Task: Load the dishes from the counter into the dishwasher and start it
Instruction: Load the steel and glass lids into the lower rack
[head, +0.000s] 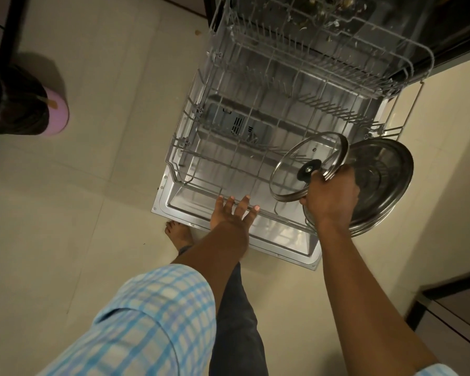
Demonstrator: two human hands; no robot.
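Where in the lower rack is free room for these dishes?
The lower rack looks bare; the widest free patch lies between its left wall and the tine row at right. Its back part sits under the upper rack, so it is tighter there. The front right is crowded: the right hand holds a glass lid and steel dishes there.

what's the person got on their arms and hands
The left hand and right hand are bare: no gloves, rings or watch. The left sleeve is a light blue and white check ending above the elbow; the right sleeve matches.
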